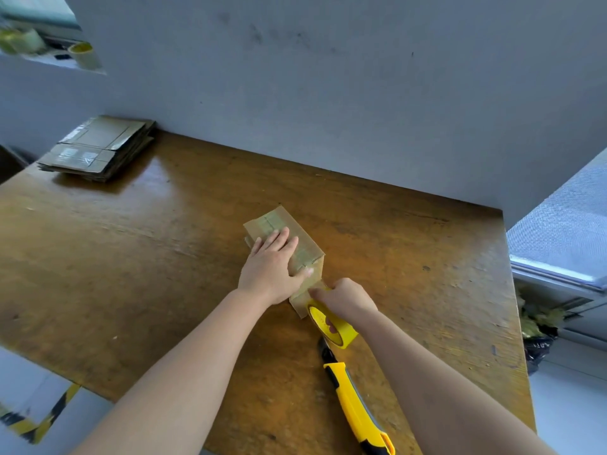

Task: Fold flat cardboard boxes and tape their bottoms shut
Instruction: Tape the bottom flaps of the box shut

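Fingers (279, 239) of the left hand (271, 270) lie straight and flat on top of the small cardboard box (308, 247), pointing toward 12 o'clock, while the thumb presses the box's near edge at about 4 o'clock from the palm. The box sits near the middle of the wooden table (131, 257), with a strip of tape running along its top. At 5 o'clock from the box, touching its near end, the right hand (346, 298) curls around a yellow tape roll (341, 330), one fingertip showing inside the core. A yellow utility knife (354, 405) lies on the table just beyond the roll at 5 o'clock. A stack of flat boxes (98, 147) rests at the table's far corner, around 10 o'clock.
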`<act>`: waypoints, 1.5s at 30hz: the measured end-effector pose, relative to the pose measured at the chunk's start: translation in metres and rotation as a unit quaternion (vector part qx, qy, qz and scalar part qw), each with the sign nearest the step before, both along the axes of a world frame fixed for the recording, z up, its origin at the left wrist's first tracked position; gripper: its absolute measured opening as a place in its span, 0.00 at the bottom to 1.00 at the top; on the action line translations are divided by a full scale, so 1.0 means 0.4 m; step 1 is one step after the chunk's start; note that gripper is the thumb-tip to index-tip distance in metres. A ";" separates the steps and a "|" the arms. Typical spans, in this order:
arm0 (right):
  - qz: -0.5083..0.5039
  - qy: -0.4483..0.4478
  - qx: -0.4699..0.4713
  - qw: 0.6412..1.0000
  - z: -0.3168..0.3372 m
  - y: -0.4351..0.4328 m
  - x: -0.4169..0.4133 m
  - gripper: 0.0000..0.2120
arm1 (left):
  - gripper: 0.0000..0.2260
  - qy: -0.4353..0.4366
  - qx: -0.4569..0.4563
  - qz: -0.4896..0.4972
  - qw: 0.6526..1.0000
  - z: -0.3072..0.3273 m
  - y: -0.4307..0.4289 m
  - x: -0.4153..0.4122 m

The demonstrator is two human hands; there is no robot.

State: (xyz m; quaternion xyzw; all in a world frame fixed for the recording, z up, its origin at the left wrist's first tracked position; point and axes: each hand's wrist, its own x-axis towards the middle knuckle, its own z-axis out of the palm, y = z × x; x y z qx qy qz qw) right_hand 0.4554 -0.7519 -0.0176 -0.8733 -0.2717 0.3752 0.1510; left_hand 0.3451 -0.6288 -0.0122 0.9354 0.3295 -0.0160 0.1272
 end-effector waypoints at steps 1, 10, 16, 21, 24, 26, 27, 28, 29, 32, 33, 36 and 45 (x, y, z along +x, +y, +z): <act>0.013 -0.011 -0.003 1.000 -0.001 -0.001 -0.005 0.25 | 0.32 0.002 0.019 0.006 1.000 0.001 -0.008 0.007; 0.019 0.111 0.071 0.991 0.001 -0.038 -0.010 0.32 | 0.32 0.029 0.088 -0.025 0.995 0.012 -0.001 0.041; -0.028 0.229 0.132 0.964 0.009 -0.035 -0.036 0.27 | 0.29 -0.052 0.124 -0.010 0.991 0.001 0.008 -0.011; -0.050 0.236 0.147 0.959 0.001 -0.028 -0.059 0.27 | 0.19 -0.313 0.007 0.170 0.934 -0.038 -0.065 -0.058; -0.064 0.226 0.147 0.961 -0.002 -0.029 -0.065 0.28 | 0.05 -0.332 -0.096 0.291 0.892 -0.062 -0.108 -0.071; -0.064 0.227 0.143 0.961 -0.001 -0.030 -0.067 0.27 | 0.07 -0.269 -0.210 0.327 0.881 -0.072 -0.121 -0.065; -0.058 0.227 0.141 0.962 0.002 -0.030 -0.067 0.26 | 0.09 -0.235 -0.267 0.334 0.873 -0.073 -0.123 -0.061; -0.050 0.227 0.140 0.963 0.005 -0.031 -0.067 0.24 | 0.11 -0.215 -0.322 0.341 0.857 -0.071 -0.121 -0.055; -0.041 0.222 0.138 0.964 0.008 -0.032 -0.067 0.23 | 0.11 -0.211 -0.369 0.353 0.834 -0.068 -0.119 -0.049; -0.013 0.159 0.121 0.980 0.008 -0.047 -0.063 0.24 | 0.07 -0.243 -0.431 0.388 0.777 -0.063 -0.110 -0.036; 0.002 0.114 0.102 0.988 0.006 -0.058 -0.061 0.26 | 0.05 -0.253 -0.435 0.392 0.770 -0.061 -0.107 -0.033; 0.102 -0.034 -0.050 0.993 0.000 -0.103 -0.054 0.35 | 0.03 -0.273 -0.453 0.403 0.747 -0.057 -0.107 -0.030; 0.188 -0.026 -0.206 0.960 -0.062 -0.209 -0.069 0.25 | 0.01 -0.283 -0.461 0.407 0.736 -0.050 -0.127 -0.026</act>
